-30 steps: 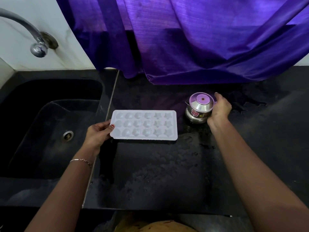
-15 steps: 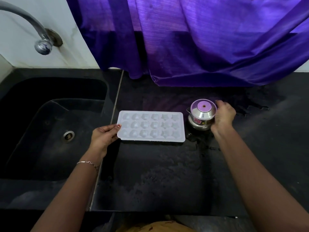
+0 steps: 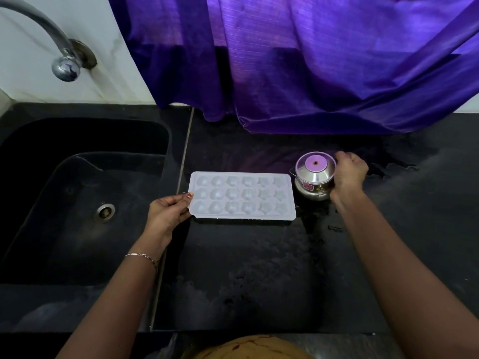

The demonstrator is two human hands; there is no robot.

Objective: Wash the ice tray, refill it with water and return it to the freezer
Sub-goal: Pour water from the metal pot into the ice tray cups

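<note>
- Ice tray [image 3: 242, 196], white, 18 moulded cups, lies flat on the wet black counter [image 3: 259, 268], just right of the sink [image 3: 77, 190].
- Left hand [image 3: 166, 215] pinches its near-left corner, thumb on top.
- Right hand [image 3: 348, 174] wraps closed around a small steel jug [image 3: 315, 177] touching the tray's right end.
- Judgement: pour slowly, tray held level.
- Tap [image 3: 64, 66] stands far left; purple curtain [image 3: 311, 60] hangs behind, clear of the pour.

The ice tray [image 3: 242, 196] is pale white on a black counter [image 3: 259, 268]. Behind hangs a curtain [image 3: 311, 60] — deep purple.
</note>
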